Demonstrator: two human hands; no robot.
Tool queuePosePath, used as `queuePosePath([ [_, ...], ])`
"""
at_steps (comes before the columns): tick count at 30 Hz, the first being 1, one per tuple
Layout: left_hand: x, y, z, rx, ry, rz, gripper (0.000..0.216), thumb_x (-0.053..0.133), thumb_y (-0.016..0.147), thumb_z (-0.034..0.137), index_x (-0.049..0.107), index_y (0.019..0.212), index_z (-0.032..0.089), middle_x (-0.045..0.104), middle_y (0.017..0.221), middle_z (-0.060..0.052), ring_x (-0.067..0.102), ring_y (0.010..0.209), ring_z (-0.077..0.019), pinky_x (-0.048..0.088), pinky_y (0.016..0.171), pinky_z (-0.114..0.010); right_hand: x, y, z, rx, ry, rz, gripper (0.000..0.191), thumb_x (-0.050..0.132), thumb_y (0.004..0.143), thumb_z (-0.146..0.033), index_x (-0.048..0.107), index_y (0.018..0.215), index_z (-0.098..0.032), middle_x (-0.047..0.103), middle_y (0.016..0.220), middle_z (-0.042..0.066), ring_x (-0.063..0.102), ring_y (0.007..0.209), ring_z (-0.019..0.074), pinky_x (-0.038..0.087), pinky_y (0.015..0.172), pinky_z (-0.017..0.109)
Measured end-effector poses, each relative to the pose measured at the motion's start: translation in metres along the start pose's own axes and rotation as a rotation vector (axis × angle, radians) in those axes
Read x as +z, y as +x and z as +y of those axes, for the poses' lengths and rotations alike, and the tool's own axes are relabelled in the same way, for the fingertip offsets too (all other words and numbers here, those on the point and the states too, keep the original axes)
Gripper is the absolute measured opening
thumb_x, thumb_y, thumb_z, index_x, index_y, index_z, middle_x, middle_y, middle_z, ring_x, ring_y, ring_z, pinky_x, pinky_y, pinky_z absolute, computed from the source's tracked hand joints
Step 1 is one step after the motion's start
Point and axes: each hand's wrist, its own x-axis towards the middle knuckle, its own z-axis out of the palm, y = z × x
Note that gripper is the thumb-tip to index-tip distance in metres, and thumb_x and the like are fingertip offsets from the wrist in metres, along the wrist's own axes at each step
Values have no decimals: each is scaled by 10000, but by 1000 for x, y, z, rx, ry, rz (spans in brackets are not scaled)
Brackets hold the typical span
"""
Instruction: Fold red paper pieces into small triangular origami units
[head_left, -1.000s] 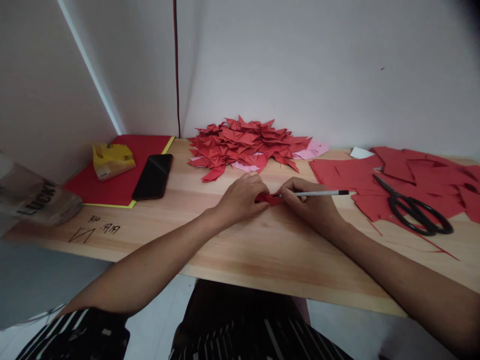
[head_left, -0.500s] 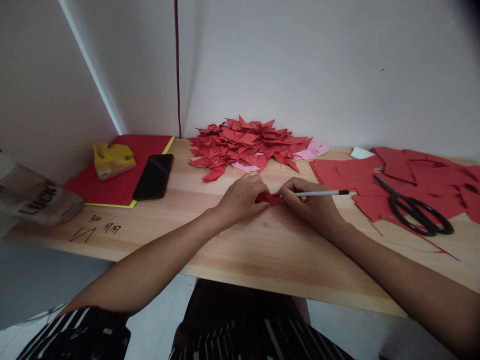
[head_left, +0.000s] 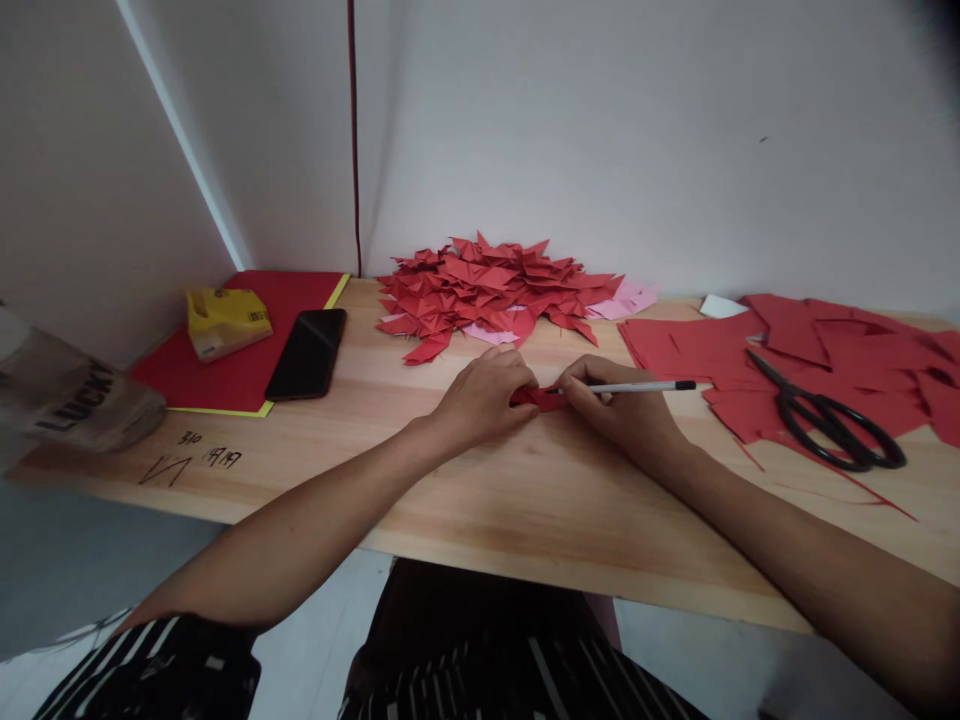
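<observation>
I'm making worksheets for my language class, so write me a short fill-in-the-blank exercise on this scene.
1. The left hand holds a piece of red ____.
2. The pen in the right hand has a ____ rear end.
3. Black-handled ____ lie partly over red sheets.
4. The container at the far left bears the printed word ____.

Missing words: paper; black; scissors; LUCKY.

One pen, one phone, one pair scissors, one yellow packet; heaped red papers uncountable.
</observation>
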Motion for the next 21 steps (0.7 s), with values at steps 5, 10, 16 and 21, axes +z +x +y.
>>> queuePosePath([
  [5, -1, 0, 1, -3, 3, -4, 59, 666, 789, 188, 630, 829, 164, 604, 869, -46, 545, 881, -197, 461, 816, -347, 0, 1, -2, 0, 0, -2, 139, 543, 821, -170, 584, 690, -190, 618, 634, -4, 462, 544, 109, 342, 498, 237],
  [10, -1, 0, 1, 6, -1, 3, 57, 665, 785, 182, 630, 828, 171, 605, 872, -44, 546, 881, -196, 464, 817, -348, 0, 1, -3, -2, 1, -11, 144, 534, 827, -169, 589, 695, -190, 622, 637, 0, 464, 546, 111, 341, 496, 235],
  [16, -1, 0, 1, 2, 5, -3, 58, 665, 785, 174, 630, 831, 176, 602, 872, -41, 542, 874, -191, 466, 814, -345, 0, 1, -2, 6, -5, -5, 143, 538, 822, -171, 583, 688, -189, 625, 646, 1, 468, 555, 113, 344, 503, 237],
  [21, 0, 0, 0, 3, 2, 7, 59, 665, 788, 178, 632, 837, 173, 604, 881, -44, 541, 884, -193, 464, 826, -347, 0, 1, -2, 12, -14, -14, 144, 538, 830, -183, 593, 698, -187, 615, 631, -4, 461, 549, 111, 337, 500, 236],
])
